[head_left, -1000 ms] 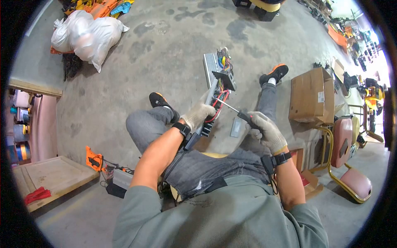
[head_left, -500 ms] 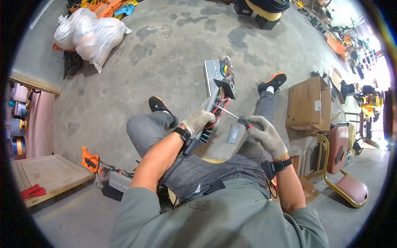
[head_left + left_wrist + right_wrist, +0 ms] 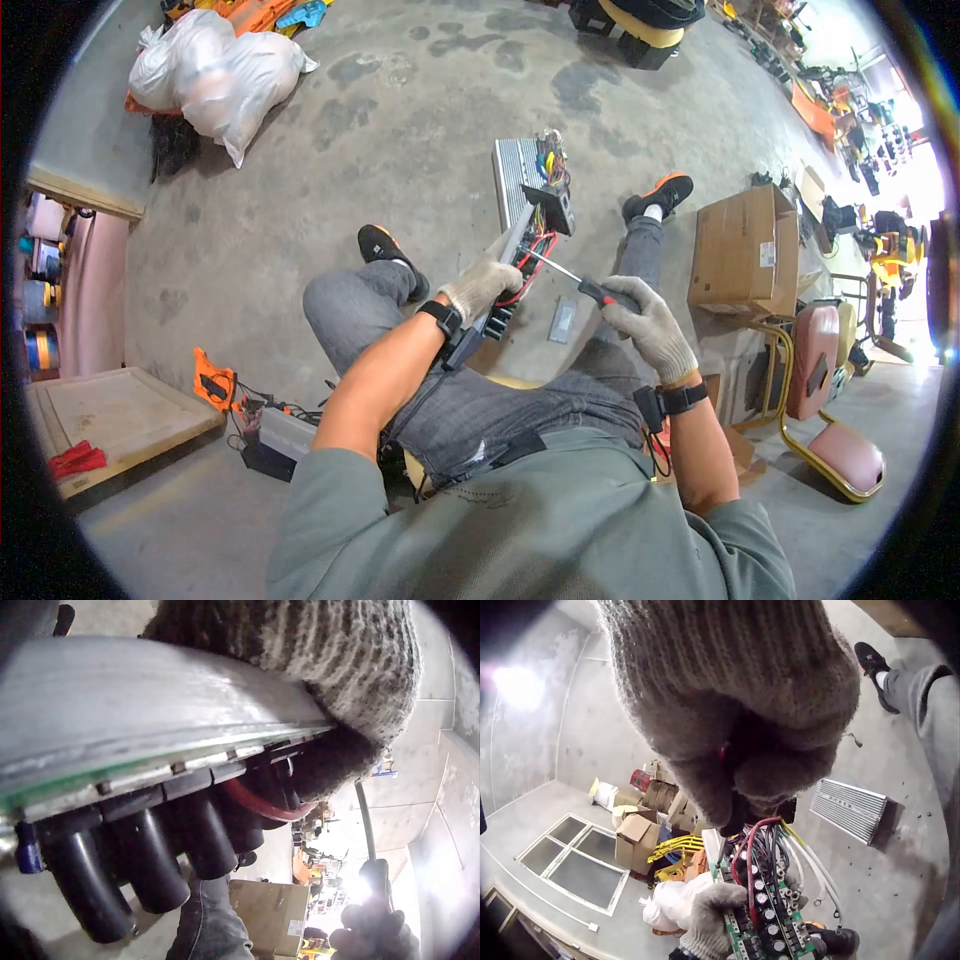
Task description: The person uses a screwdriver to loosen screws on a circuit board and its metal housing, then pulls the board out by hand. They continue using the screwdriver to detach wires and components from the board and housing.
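Note:
The gloved left hand (image 3: 480, 284) grips a long circuit board with a metal side (image 3: 513, 244), tilted between the legs. In the left wrist view, black cylinders (image 3: 154, 862) line the board beside a red wire (image 3: 262, 804). Curled round a red and black screwdriver (image 3: 600, 291), the gloved right hand (image 3: 645, 325) holds its shaft towards the board's wires; whether the tip touches is unclear. The right wrist view shows the green board (image 3: 769, 922) with red, white and yellow wires; the right hand (image 3: 735, 712) hides most of the screwdriver.
A finned metal case (image 3: 514, 180) lies on the floor past the board, with bundled wires beside it. Near the right leg lies a small flat grey piece (image 3: 562, 321). A cardboard box (image 3: 735, 250) and a chair (image 3: 817, 370) stand at the right, white bags (image 3: 215, 85) at the upper left.
Over the last second the screwdriver and right hand have shifted slightly, with the shaft still pointing at the board. The left hand keeps its grip. The head view has shifted a little.

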Available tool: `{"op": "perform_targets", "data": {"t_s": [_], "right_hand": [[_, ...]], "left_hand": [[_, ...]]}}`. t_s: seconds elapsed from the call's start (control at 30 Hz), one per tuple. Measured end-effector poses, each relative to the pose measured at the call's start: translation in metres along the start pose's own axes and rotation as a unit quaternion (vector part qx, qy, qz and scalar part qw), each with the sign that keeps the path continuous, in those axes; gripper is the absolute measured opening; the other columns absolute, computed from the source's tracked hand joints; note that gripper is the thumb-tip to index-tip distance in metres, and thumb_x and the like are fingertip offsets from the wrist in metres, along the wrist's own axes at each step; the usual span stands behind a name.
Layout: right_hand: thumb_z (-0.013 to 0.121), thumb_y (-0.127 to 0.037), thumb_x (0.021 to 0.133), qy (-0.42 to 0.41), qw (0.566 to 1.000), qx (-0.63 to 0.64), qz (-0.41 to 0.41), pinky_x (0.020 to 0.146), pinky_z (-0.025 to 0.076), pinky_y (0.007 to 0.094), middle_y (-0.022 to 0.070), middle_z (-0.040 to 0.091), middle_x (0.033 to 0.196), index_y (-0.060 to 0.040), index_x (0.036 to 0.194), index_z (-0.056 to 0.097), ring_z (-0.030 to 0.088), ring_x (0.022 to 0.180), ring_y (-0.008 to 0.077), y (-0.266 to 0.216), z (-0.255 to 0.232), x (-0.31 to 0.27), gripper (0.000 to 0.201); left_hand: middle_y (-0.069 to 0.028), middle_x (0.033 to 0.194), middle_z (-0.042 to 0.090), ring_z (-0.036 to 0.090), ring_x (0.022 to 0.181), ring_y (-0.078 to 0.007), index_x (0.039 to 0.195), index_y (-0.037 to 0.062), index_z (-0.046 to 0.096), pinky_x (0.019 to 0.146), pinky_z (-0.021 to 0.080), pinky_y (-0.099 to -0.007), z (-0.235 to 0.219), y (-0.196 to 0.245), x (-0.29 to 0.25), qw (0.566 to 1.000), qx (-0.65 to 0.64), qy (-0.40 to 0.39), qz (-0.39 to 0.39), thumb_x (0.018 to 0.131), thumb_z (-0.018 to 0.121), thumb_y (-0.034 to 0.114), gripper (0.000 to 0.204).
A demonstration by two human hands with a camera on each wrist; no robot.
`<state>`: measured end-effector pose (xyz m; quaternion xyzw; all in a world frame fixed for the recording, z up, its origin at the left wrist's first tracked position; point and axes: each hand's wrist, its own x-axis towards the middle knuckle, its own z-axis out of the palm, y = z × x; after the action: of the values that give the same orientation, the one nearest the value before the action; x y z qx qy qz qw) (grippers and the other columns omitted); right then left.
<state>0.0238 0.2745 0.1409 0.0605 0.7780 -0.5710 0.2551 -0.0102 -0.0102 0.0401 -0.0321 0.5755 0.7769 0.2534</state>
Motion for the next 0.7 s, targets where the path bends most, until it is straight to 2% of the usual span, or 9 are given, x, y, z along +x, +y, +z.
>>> {"op": "perform_targets", "data": {"t_s": [0.23,0.7], "right_hand": [[0.077,-0.019,0.088,0.008,1.0,-0.018,-0.013,0.07,0.052,0.0267,0.0073,0.069,0.11,0.0001,0.134,0.064,0.06,0.079,0.0107,0.0,0.0,-0.003,0.052],[0.077,-0.02,0.088,0.01,1.0,-0.009,0.0,0.069,0.05,0.0267,0.0063,0.067,0.107,0.0006,0.134,0.064,0.059,0.078,0.0106,-0.002,0.002,-0.005,0.053]], "left_hand": [[-0.0007,0.085,0.054,0.048,0.066,-0.0106,0.162,0.0108,0.039,0.059,0.044,-0.0277,-0.004,-0.014,0.005,1.0,0.007,-0.009,0.015,0.075,0.057,0.002,0.089],[-0.0026,0.089,0.055,0.05,0.071,-0.0121,0.161,0.0084,0.039,0.064,0.047,-0.0277,-0.007,-0.013,0.005,1.0,0.01,-0.017,0.012,0.074,0.059,0.003,0.089]]}}
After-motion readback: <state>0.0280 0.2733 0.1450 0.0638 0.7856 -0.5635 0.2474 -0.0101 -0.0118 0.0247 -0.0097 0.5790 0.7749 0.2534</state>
